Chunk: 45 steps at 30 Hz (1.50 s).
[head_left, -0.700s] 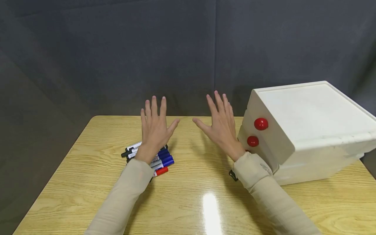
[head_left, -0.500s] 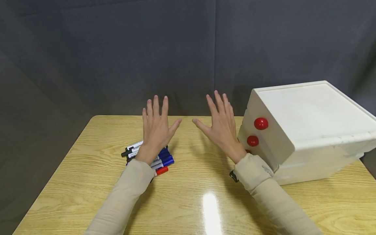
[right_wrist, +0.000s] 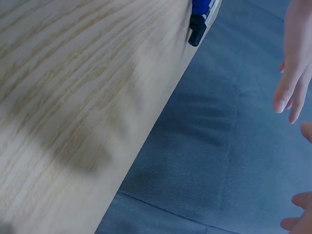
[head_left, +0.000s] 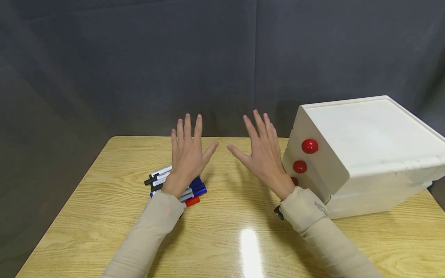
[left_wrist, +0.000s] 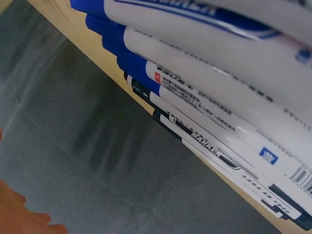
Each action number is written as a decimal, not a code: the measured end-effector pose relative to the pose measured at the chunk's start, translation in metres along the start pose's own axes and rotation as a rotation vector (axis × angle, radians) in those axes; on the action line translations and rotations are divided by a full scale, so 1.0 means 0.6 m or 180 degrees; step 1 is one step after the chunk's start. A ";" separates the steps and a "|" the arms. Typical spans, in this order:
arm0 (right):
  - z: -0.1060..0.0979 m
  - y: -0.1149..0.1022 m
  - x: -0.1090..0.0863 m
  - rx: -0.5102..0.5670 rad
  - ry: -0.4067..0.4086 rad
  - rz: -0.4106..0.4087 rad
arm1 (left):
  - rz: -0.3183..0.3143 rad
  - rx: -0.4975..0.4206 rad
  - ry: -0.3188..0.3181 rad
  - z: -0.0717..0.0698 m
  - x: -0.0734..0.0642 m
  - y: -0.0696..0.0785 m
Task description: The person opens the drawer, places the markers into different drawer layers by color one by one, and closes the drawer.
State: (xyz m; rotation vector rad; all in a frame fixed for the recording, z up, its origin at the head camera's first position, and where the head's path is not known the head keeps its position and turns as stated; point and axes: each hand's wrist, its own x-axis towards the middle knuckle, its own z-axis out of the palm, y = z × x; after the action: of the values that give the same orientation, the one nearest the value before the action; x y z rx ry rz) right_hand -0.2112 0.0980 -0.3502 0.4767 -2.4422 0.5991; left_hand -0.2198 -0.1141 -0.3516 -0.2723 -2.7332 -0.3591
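My left hand (head_left: pixel 187 158) is held over the table with its fingers straight and spread, holding nothing. Below its wrist lies a pile of whiteboard markers (head_left: pixel 161 177), with black, blue and red caps, partly hidden by the hand and sleeve. In the left wrist view several white-barrelled markers (left_wrist: pixel 195 97) with blue or black caps lie side by side, close to the camera. My right hand (head_left: pixel 265 162), also spread and holding nothing, is raised just left of a white drawer unit (head_left: pixel 382 135). Red round knobs (head_left: pixel 309 146) stick out from the drawer fronts.
The wooden table (head_left: pixel 222 231) ends at a far edge in front of a dark grey curtain (head_left: pixel 222 58). The drawer unit takes up the table's right side. A black band (head_left: pixel 279 212) shows at the right wrist, by the sleeve cuff.
My left hand has drifted slightly to the right, uncovering a little more of the markers' left ends. The right hand has shifted slightly down and right. The markers and drawer unit stay put.
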 end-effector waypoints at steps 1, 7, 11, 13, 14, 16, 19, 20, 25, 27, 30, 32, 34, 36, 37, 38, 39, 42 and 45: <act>-0.001 -0.001 -0.001 0.0001 0.0015 -0.0016 | 0.0002 -0.0010 0.0002 0.000 -0.001 0.001; -0.012 -0.006 -0.006 0.0005 0.0033 -0.0090 | 0.0005 -0.0054 -0.0021 -0.002 -0.003 0.006; -0.019 -0.009 -0.008 -0.0019 0.0030 -0.0108 | 0.0023 -0.0089 -0.0045 -0.003 -0.005 0.009; -0.022 -0.010 -0.010 -0.0019 0.0028 -0.0109 | 0.0040 -0.0092 -0.0046 -0.003 -0.006 0.011; -0.023 -0.010 -0.010 -0.0015 0.0026 -0.0110 | 0.0047 -0.0096 -0.0049 -0.004 -0.007 0.012; -0.026 -0.011 -0.012 -0.0013 0.0031 -0.0122 | 0.0061 -0.0104 -0.0059 -0.005 -0.009 0.015; -0.031 -0.012 -0.014 -0.0042 0.0055 -0.0168 | 0.0085 -0.0120 -0.0060 -0.006 -0.011 0.019; -0.033 -0.013 -0.014 -0.0058 0.0070 -0.0188 | 0.0097 -0.0124 -0.0059 -0.007 -0.012 0.021; -0.045 -0.017 -0.016 -0.0131 0.0158 -0.0285 | 0.0170 -0.0138 -0.0042 -0.012 -0.014 0.029; -0.052 -0.020 -0.018 -0.0141 0.0189 -0.0319 | 0.0201 -0.0131 -0.0028 -0.013 -0.015 0.032; -0.063 -0.025 -0.020 -0.0134 0.0188 -0.0334 | 0.0234 -0.0134 -0.0012 -0.016 -0.017 0.035; -0.069 -0.028 -0.021 -0.0134 0.0190 -0.0366 | 0.0254 -0.0151 -0.0003 -0.018 -0.017 0.037; -0.076 -0.032 -0.021 -0.0148 0.0190 -0.0390 | 0.0268 -0.0167 -0.0003 -0.021 -0.018 0.040; -0.082 -0.034 -0.020 -0.0164 0.0224 -0.0431 | 0.0281 -0.0177 -0.0001 -0.023 -0.019 0.042; -0.084 -0.035 -0.020 -0.0175 0.0240 -0.0451 | 0.0287 -0.0185 0.0001 -0.024 -0.019 0.043; -0.087 -0.036 -0.020 -0.0189 0.0251 -0.0465 | 0.0290 -0.0188 -0.0002 -0.024 -0.019 0.044; -0.089 -0.036 -0.020 -0.0188 0.0262 -0.0472 | 0.0297 -0.0190 0.0004 -0.025 -0.019 0.045; -0.094 -0.037 -0.022 -0.0182 0.0259 -0.0484 | 0.0315 -0.0202 0.0023 -0.026 -0.020 0.047; -0.101 -0.038 -0.026 -0.0164 0.0250 -0.0498 | 0.0331 -0.0214 0.0023 -0.026 -0.021 0.049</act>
State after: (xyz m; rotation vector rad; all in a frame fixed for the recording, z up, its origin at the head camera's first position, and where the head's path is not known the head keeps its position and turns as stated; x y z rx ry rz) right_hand -0.1620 0.1130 -0.3082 0.6052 -2.3146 0.4792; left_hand -0.1963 -0.0924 -0.3361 -0.4283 -2.6902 -0.4228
